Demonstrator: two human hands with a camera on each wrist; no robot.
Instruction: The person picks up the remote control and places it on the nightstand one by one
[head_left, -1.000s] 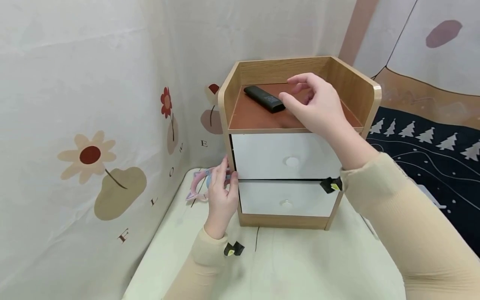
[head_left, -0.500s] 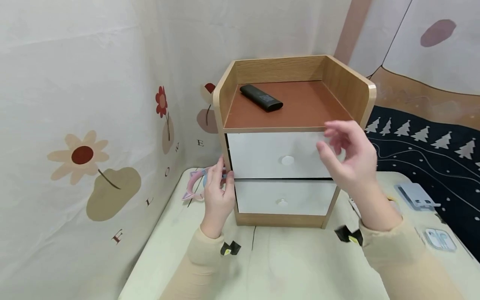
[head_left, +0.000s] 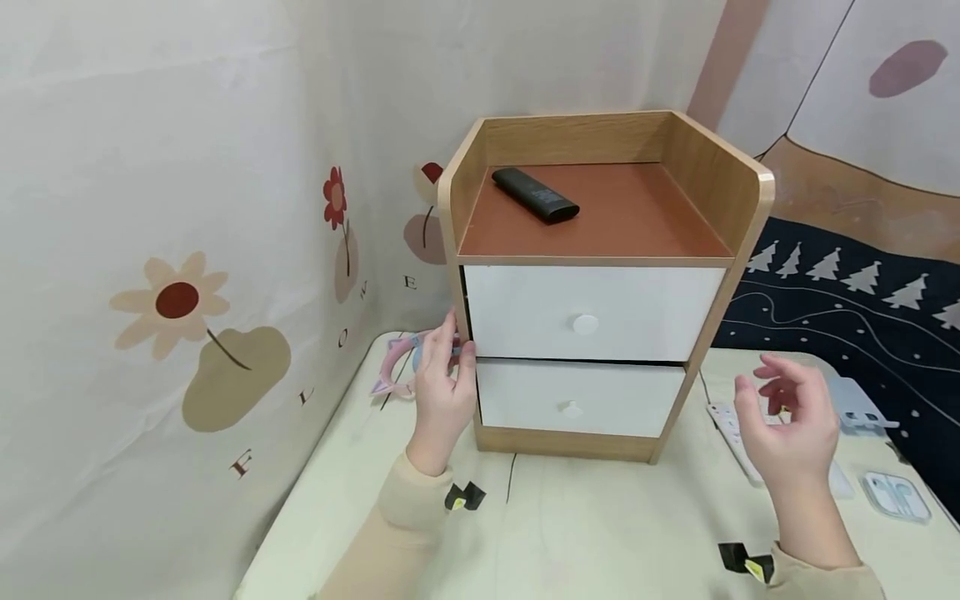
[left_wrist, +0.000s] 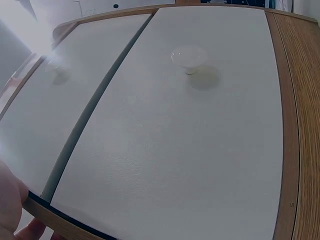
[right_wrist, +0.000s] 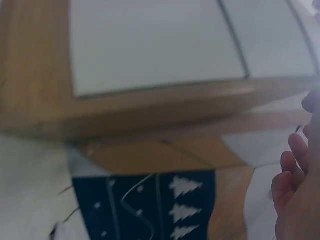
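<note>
A small wooden cabinet [head_left: 570,446] with two white drawers stands on the pale tabletop. The upper drawer [head_left: 525,304] and lower drawer [head_left: 525,396] each have a round white knob, and both look pushed in. On its brown top shelf [head_left: 637,217] lies a black oblong device [head_left: 535,195] with faint print near one end. My left hand [head_left: 442,392] rests against the cabinet's left side, thumb at the front edge, fingers fairly straight. To the right of the cabinet, my right hand [head_left: 795,417] hovers with loosely bent fingers and holds nothing.
Behind my left hand lies a pink cat-eared headset [head_left: 393,367]. Partly hidden by my right hand are a long white strip-like object [head_left: 731,437] and a pale blue box [head_left: 862,404]. Earphones in a clear case [head_left: 896,496] lie at the right. Patterned curtains [head_left: 225,167] hang around the table.
My right hand has moved away from the black device on the shelf, down and right past the drawers, to beside the cabinet. The device and my left hand have stayed in place.
</note>
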